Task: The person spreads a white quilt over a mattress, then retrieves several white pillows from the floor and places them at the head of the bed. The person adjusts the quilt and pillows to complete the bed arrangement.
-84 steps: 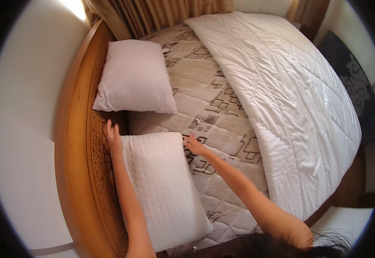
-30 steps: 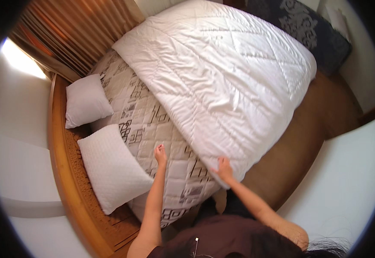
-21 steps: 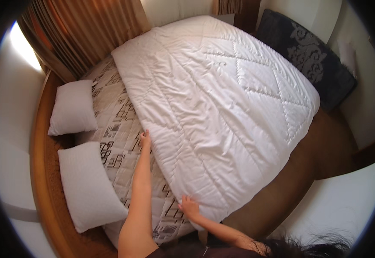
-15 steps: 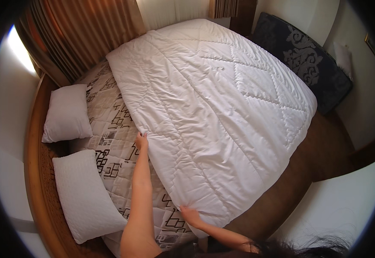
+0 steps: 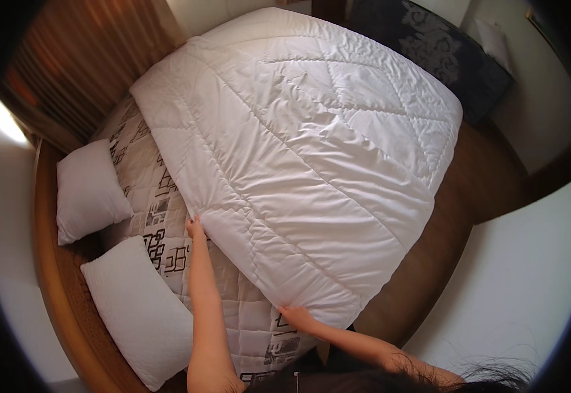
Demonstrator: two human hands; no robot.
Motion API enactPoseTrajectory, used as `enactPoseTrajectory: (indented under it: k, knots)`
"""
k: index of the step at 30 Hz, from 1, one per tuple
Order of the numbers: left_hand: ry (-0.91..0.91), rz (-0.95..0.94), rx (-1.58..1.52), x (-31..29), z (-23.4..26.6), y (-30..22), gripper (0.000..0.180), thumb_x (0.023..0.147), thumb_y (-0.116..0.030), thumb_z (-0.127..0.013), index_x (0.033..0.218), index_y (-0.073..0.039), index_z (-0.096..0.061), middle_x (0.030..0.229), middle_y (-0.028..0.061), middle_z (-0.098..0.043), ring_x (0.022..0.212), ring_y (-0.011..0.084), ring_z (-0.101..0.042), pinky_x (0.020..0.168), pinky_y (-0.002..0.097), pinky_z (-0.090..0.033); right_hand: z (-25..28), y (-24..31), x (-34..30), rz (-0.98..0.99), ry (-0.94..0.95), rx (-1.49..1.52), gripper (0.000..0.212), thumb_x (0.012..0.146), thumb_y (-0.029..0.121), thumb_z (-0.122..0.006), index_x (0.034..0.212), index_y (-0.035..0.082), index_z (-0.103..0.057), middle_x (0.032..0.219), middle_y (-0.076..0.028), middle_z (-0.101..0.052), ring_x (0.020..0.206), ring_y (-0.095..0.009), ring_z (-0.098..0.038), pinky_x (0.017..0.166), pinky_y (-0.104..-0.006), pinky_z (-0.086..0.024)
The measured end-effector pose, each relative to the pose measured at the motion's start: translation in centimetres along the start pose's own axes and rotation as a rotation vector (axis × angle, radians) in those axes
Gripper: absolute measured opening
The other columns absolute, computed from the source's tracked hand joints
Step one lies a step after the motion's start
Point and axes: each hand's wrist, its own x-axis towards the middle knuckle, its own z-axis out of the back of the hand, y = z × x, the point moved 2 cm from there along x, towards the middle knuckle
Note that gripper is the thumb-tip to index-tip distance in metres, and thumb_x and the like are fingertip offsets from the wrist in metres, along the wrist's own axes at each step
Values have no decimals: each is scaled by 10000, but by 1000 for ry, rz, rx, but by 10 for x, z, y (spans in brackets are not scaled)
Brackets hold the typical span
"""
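Gripping the near-left edge of the white duvet (image 5: 311, 157), you are using both hands, set well apart along it. Your left hand (image 5: 195, 227) is holding the hem farther up the bed, the fingers curling in with little or no gap around a fold of cloth. Your right hand (image 5: 298, 318) is holding the same hem close to the near corner, its fingers bent over the edge; the thumb's grip underneath is hidden. Spacing the hands like this is probably keeping that stretch of hem straight and sharing the strain, since creases are running across the cloth.

The duvet is covering most of the bed, leaving a strip of patterned mattress (image 5: 243, 314) showing on the pillow side. It is hanging past the right side of the mattress, above the brown floor (image 5: 429, 249), and its weight there is likely tugging against your grip.

Two white pillows, the far one (image 5: 92, 190) and the near one (image 5: 138, 311), are lying along the wooden headboard (image 5: 66, 314), apart from the duvet's hem. That placement is seemingly leaving the hem free of them. Your left forearm is passing just beside the near pillow.
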Motion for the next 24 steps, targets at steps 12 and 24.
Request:
enactPoseTrajectory:
  k: [12,24]
  knots:
    - [230,-200,7,-272,44,32,598,703,-370,-640,1048,73,-434,975,218,-545,886,330,-536,768,376,-411,-22,-2,-5,-37,-313,-133,158,716,98,-462,872,72,-479,686,-71,-521,532,-213,-569,431,-308,-456]
    - [181,-64,-11,-332,53,62,280,753,-191,-610,902,30,-522,845,130,-567,685,225,-509,667,357,-414,-14,-23,-55,32,-436,378,104,771,134,-475,825,57,-521,686,-91,-535,550,-245,-549,539,-340,-447]
